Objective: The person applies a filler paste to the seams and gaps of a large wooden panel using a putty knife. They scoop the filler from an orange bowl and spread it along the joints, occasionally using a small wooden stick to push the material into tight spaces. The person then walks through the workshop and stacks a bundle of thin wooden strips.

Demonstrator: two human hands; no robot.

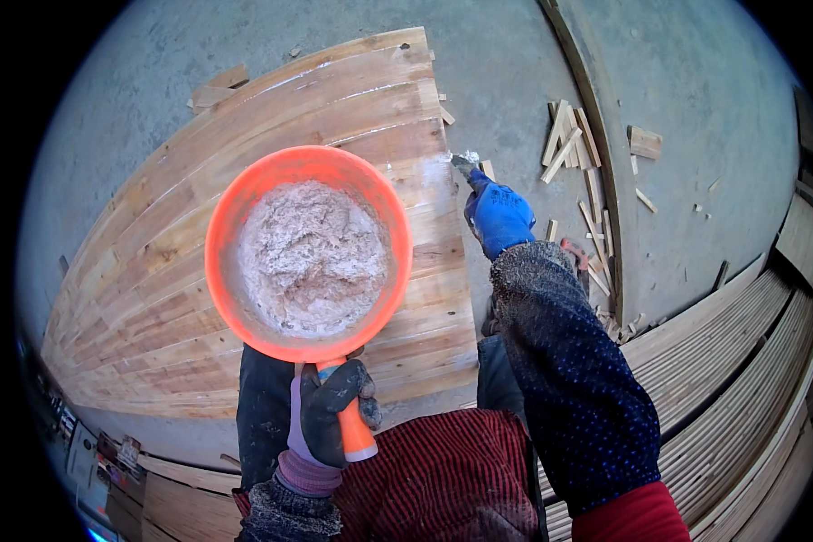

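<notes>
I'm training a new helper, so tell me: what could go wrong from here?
The orange pan is held by its handle in the left hand, so it could tip and spill paste.
The scraper in the right hand is at the edge of the wooden panel, so paste might drop to the floor.
Loose wood strips on the floor could trip someone.

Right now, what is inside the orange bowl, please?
The orange bowl holds a lumpy, pale pinkish-grey material. Its smeared inner wall shows around the material, but its bottom is covered, so I cannot tell how deep the filling is.
</notes>
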